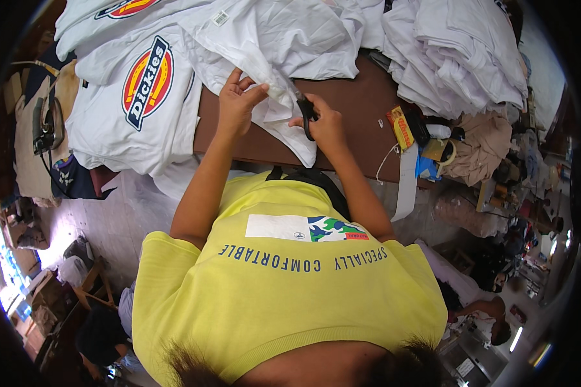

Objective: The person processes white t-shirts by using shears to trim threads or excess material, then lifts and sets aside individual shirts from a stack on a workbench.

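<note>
A white T-shirt point(290, 39) lies bunched over the far edge of the brown table, and one end of it hangs down toward me. My left hand point(237, 106) pinches a fold of this shirt, with the thumb at the cloth. In my right hand point(326, 129) is a pair of black-handled scissors point(307, 117), its blades up against the gathered cloth; their tips are hidden in the fabric. To the left of my left hand, another white T-shirt point(103, 122) with a round red, yellow and blue print is spread flat.
A tall pile of folded white shirts point(458, 51) stands at the far right of the brown table point(361, 142). Nearer lie a yellow box point(400, 128), a roll of tape point(447, 153) and a white paper strip point(407, 184). Other people sit behind me on both sides.
</note>
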Demonstrator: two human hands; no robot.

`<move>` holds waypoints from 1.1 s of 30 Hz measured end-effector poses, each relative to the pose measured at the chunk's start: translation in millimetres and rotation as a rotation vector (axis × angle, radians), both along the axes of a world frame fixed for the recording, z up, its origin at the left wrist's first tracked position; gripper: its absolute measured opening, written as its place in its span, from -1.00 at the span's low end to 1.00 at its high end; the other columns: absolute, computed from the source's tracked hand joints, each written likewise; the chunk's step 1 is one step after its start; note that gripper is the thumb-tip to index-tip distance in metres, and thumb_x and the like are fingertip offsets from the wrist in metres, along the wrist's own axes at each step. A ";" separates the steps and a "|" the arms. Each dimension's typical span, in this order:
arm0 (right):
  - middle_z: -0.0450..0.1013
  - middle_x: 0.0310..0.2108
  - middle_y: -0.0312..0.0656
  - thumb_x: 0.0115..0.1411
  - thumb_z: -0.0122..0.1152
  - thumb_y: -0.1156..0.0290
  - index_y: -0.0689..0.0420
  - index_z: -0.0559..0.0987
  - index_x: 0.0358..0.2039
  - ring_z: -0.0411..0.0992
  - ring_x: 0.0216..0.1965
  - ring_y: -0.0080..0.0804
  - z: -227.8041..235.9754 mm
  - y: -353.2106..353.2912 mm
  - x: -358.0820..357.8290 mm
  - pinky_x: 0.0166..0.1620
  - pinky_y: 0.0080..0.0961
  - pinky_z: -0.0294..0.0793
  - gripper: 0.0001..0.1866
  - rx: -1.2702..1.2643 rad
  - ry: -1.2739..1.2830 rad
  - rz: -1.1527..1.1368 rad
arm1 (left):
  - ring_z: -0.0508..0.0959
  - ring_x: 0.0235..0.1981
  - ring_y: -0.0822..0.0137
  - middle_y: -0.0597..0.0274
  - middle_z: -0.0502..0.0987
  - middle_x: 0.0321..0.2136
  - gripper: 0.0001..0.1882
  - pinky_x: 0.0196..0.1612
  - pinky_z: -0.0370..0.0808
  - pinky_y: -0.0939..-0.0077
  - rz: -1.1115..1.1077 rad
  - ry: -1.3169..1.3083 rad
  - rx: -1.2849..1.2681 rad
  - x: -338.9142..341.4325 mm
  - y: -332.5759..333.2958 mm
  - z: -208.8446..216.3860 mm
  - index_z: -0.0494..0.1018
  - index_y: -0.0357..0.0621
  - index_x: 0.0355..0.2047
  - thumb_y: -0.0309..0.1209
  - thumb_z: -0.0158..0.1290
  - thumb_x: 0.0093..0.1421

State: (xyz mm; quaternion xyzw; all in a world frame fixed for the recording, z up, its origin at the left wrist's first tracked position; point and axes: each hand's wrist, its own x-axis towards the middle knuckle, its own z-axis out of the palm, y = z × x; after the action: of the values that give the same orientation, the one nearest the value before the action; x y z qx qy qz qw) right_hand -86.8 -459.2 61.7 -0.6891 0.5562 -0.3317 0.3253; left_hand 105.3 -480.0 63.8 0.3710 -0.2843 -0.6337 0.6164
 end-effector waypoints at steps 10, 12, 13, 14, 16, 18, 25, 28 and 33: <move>0.44 -0.42 -0.27 -0.15 0.38 0.51 0.17 0.34 -0.14 0.34 -0.43 -0.64 -37.6 1.7 5.1 -0.36 -0.69 0.35 -0.46 0.061 -0.412 -0.048 | 0.52 -0.32 0.41 0.21 0.47 -0.31 -0.50 -0.25 0.54 0.54 -0.091 0.170 0.198 -26.5 16.2 -20.8 0.17 -0.18 -0.02 -0.68 0.03 0.02; 0.44 -0.40 -0.26 -0.14 0.36 0.54 0.19 0.34 -0.15 0.34 -0.42 -0.65 -35.4 12.1 0.6 -0.35 -0.70 0.34 -0.49 0.067 -0.392 -0.046 | 0.51 -0.34 0.44 0.24 0.48 -0.34 -0.52 -0.26 0.54 0.56 -0.052 0.164 0.223 -20.6 13.1 -23.2 0.18 -0.18 -0.04 -0.66 0.04 0.03; 0.44 -0.40 -0.26 -0.13 0.35 0.55 0.19 0.34 -0.15 0.34 -0.42 -0.65 -33.7 17.8 -3.6 -0.34 -0.71 0.34 -0.49 0.074 -0.358 -0.046 | 0.51 -0.35 0.45 0.25 0.48 -0.36 -0.52 -0.27 0.54 0.57 -0.040 0.161 0.225 -16.5 11.2 -23.8 0.18 -0.18 -0.04 -0.65 0.05 0.03; 0.45 -0.39 -0.26 -0.13 0.34 0.55 0.19 0.34 -0.15 0.34 -0.42 -0.65 -31.8 23.7 -8.4 -0.33 -0.72 0.33 -0.50 0.082 -0.322 -0.047 | 0.51 -0.36 0.46 0.26 0.48 -0.37 -0.52 -0.28 0.54 0.58 -0.029 0.159 0.226 -12.6 9.2 -22.7 0.18 -0.19 -0.04 -0.65 0.05 0.03; 0.45 -0.38 -0.25 -0.12 0.34 0.55 0.20 0.35 -0.15 0.34 -0.41 -0.64 -30.4 36.3 -17.4 -0.32 -0.71 0.33 -0.51 0.104 -0.322 -0.055 | 0.51 -0.37 0.47 0.27 0.48 -0.38 -0.53 -0.29 0.53 0.60 -0.034 0.146 0.220 -11.1 8.8 -20.3 0.19 -0.20 -0.05 -0.63 0.06 0.03; 0.45 -0.36 -0.24 -0.11 0.34 0.54 0.20 0.35 -0.16 0.34 -0.40 -0.64 -30.8 49.0 -28.0 -0.31 -0.70 0.33 -0.52 0.124 -0.319 -0.066 | 0.51 -0.36 0.48 0.27 0.49 -0.37 -0.54 -0.30 0.53 0.61 -0.066 0.124 0.205 -13.7 11.6 -16.7 0.21 -0.21 -0.06 -0.62 0.07 0.03; 0.48 -0.41 -0.17 -0.15 0.40 0.37 0.13 0.42 -0.15 0.44 -0.48 -0.50 16.2 67.2 -44.7 -0.37 -0.56 0.43 -0.49 0.076 0.041 -0.106 | 0.51 -0.29 0.45 0.19 0.49 -0.25 -0.59 -0.28 0.51 0.61 -0.130 0.021 0.215 -31.7 33.3 -2.3 0.30 -0.24 -0.08 -0.62 0.07 0.02; 0.48 -0.38 -0.16 -0.18 0.41 0.31 0.06 0.44 -0.12 0.47 -0.46 -0.42 25.7 66.0 -43.7 -0.38 -0.48 0.45 -0.45 0.072 0.087 -0.081 | 0.50 -0.28 0.43 0.16 0.48 -0.24 -0.57 -0.23 0.50 0.59 -0.112 0.008 0.131 -37.6 38.0 5.1 0.29 -0.28 -0.05 -0.63 0.05 0.03; 0.45 -0.43 -0.22 -0.19 0.39 0.22 -0.01 0.45 -0.10 0.45 -0.47 -0.38 22.7 54.9 -39.7 -0.42 -0.46 0.43 -0.42 -0.080 0.200 -0.047 | 0.49 -0.27 0.43 0.15 0.47 -0.24 -0.55 -0.21 0.50 0.58 -0.102 -0.015 0.066 -39.4 39.6 6.3 0.26 -0.32 -0.03 -0.64 0.04 0.02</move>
State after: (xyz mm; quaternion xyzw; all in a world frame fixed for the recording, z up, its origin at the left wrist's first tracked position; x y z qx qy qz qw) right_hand -126.5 -404.2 84.4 -0.7181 0.5881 -0.2905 0.2325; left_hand 65.9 -440.4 70.1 0.3808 -0.2863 -0.6706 0.5686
